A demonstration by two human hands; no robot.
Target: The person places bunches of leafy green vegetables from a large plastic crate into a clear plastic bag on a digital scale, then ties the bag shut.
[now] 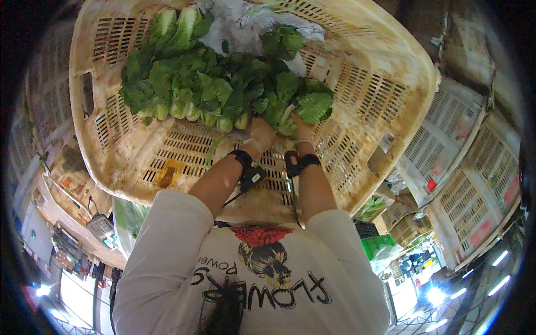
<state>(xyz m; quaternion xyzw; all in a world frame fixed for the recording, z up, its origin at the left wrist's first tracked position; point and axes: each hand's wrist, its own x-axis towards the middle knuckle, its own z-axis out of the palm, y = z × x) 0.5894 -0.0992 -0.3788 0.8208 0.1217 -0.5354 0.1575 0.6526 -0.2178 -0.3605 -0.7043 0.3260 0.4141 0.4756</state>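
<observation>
Inside a large cream plastic crate (pixel 184 187), heads of leafy green cabbage (pixel 184 84) lie packed side by side, pale stem ends facing me. My left hand (pixel 262 133) reaches in at the near edge of the row, its fingers mostly hidden against the leaves. Close beside it, my right hand (pixel 303 130) is closed at the pale stem of the rightmost cabbage (pixel 288 121). That cabbage lies partly between my two hands, its leaves spreading to the right. Whether the left hand grips it too cannot be made out.
Crumpled clear plastic film (pixel 234 28) lies in the far part of the crate, behind the greens. Slotted crate walls rise around my arms. More pale crates (pixel 463 201) stand at the right, and a green crate (pixel 377 244) is at lower right. Black devices (pixel 254 177) are strapped to my wrists.
</observation>
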